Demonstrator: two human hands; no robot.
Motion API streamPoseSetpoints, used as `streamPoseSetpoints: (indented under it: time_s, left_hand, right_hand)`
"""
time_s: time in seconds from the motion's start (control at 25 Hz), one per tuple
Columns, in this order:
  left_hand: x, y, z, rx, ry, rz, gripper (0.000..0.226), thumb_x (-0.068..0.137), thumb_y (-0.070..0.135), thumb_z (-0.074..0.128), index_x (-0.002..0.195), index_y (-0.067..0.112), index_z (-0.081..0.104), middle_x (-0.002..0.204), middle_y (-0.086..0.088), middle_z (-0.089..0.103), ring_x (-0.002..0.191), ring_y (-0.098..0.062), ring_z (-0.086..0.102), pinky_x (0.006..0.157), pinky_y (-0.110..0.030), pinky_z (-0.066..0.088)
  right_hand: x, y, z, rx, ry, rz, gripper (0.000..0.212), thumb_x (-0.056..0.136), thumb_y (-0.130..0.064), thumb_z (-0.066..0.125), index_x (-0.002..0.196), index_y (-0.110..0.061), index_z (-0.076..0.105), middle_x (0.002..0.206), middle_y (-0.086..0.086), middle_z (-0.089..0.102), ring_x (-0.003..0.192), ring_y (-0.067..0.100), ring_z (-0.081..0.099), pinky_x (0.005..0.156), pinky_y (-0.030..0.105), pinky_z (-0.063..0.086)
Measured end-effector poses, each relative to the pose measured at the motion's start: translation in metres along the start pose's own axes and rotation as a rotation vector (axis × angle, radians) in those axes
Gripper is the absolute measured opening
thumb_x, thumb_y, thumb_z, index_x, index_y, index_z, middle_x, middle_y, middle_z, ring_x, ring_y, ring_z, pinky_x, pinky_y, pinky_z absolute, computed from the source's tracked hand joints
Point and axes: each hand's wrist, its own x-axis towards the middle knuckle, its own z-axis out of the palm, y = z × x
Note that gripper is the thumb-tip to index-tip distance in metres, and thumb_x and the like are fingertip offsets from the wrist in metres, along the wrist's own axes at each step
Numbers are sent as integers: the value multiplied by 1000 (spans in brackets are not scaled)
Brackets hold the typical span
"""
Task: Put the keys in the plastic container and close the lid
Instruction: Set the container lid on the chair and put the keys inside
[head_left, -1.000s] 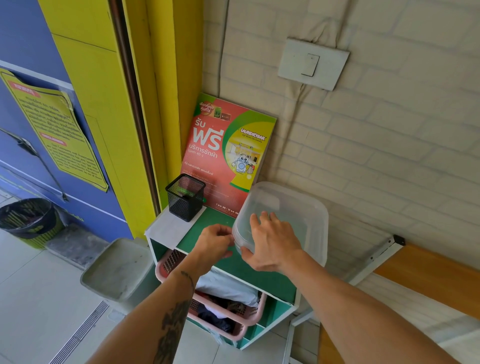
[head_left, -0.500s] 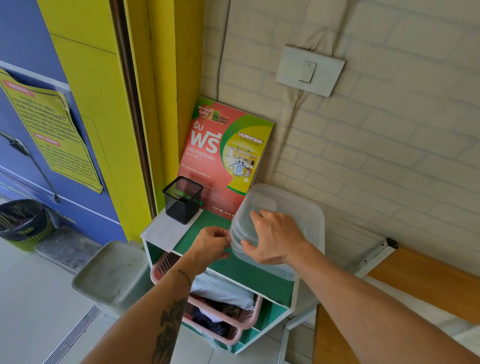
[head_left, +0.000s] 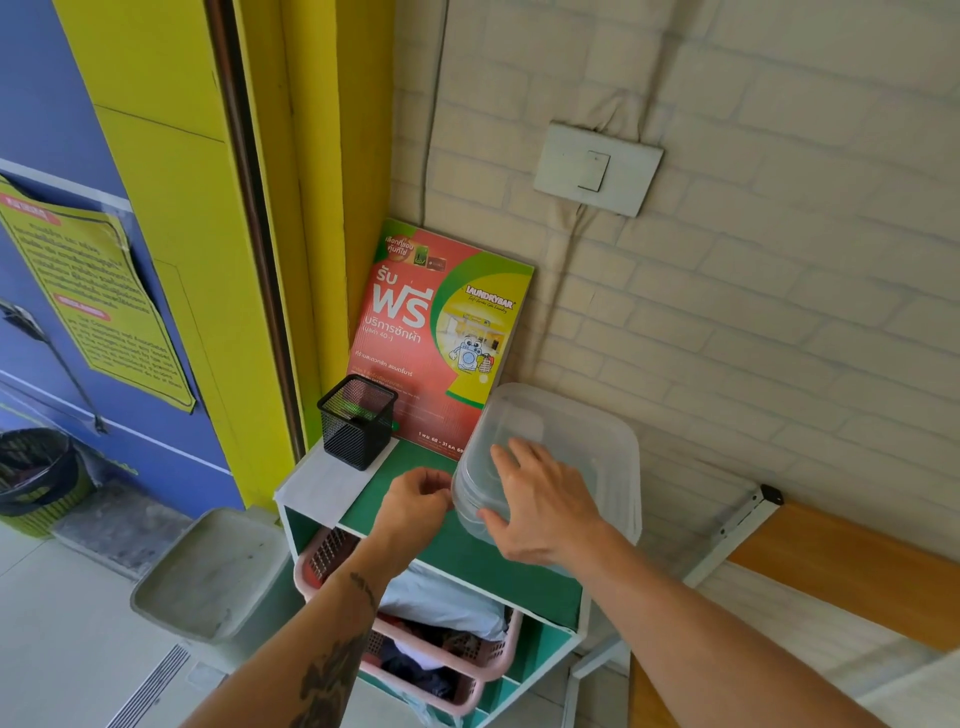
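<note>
A clear plastic container (head_left: 602, 467) stands on the green top of a small shelf unit (head_left: 498, 564), against the brick wall. Its translucent lid (head_left: 566, 421) lies on top of it. My right hand (head_left: 540, 504) is spread over the lid's left end, with the thumb against the front wall below. My left hand (head_left: 415, 499) is curled up with its fingertips pinched at the container's left corner. No keys show; what is inside the container is hidden by the cloudy plastic and my hand.
A black mesh pen holder (head_left: 357, 421) stands left of my hands, and a red poster (head_left: 436, 338) leans behind it. Pink baskets (head_left: 467, 660) with cloth fill the shelf below. A grey tray (head_left: 208, 571) is on the floor, a wooden bench (head_left: 841, 577) to the right.
The lid stood tilted up a second ago and has come down flat onto the container. My right hand went down with it; my left hand stayed at the left corner.
</note>
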Motion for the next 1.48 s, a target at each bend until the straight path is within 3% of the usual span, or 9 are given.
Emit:
streamPoseSetpoints:
  time_s: [0.12, 0.24, 0.44, 0.6, 0.76, 1.08, 1.24, 1.48]
  left_hand:
    - [0, 15, 2, 73, 147, 107, 17, 90, 13, 53, 100, 17, 66, 100, -5, 70, 69, -19, 59, 62, -31, 49]
    - [3, 36, 9, 188, 179, 294, 26, 94, 18, 49, 117, 16, 61, 118, -4, 63, 93, -20, 61, 82, -33, 50]
    - [10, 52, 25, 518, 19, 501, 51, 97, 29, 45, 146, 17, 38, 148, -4, 43, 128, -25, 47, 107, -40, 38]
    - [15, 49, 35, 646, -109, 441, 65, 98, 36, 42, 155, 16, 19, 162, -3, 22, 146, -22, 26, 118, -37, 23]
    - [14, 47, 38, 674, -112, 436, 68, 97, 37, 44, 155, 17, 15, 163, -3, 19, 147, -23, 24, 118, -38, 23]
    - [-15, 68, 55, 601, 61, 596, 66, 88, 27, 50, 149, 12, 30, 149, -11, 41, 129, -32, 44, 106, -45, 40]
    - [-37, 77, 91, 668, 110, 607, 72, 81, 31, 46, 148, 9, 31, 145, -15, 45, 121, -37, 45, 104, -48, 39]
    - [-93, 73, 174, 680, 21, 574, 73, 87, 29, 53, 152, 13, 24, 158, -14, 27, 140, -34, 30, 117, -45, 29]
  right_hand:
    - [-3, 15, -4, 184, 116, 89, 74, 86, -56, 46, 147, -16, 33, 149, 7, 38, 134, 28, 37, 104, 45, 41]
    - [-11, 51, -2, 337, 220, 297, 68, 89, -53, 48, 147, -19, 33, 152, 6, 33, 137, 27, 31, 106, 44, 39]
    - [-31, 97, 20, 591, 150, 652, 76, 90, -54, 50, 153, -26, 18, 161, 6, 20, 146, 28, 23, 114, 48, 31]
    - [-41, 88, 34, 765, 119, 666, 77, 92, -52, 49, 156, -28, 12, 166, 3, 5, 151, 24, 11, 120, 46, 19]
    - [-43, 72, 37, 807, 172, 655, 71, 96, -45, 50, 156, -27, 16, 166, 4, -5, 152, 24, 5, 119, 39, 15]
    - [-58, 77, 23, 786, 348, 638, 65, 97, -40, 52, 154, -24, 26, 167, 2, -2, 152, 20, 7, 112, 28, 12]
    - [-90, 105, 16, 756, 398, 647, 65, 95, -39, 54, 153, -24, 28, 166, 0, 2, 152, 18, 7, 109, 28, 11]
    - [-177, 153, 28, 797, 450, 711, 63, 94, -33, 55, 152, -23, 31, 166, 1, 8, 151, 16, 6, 115, 33, 14]
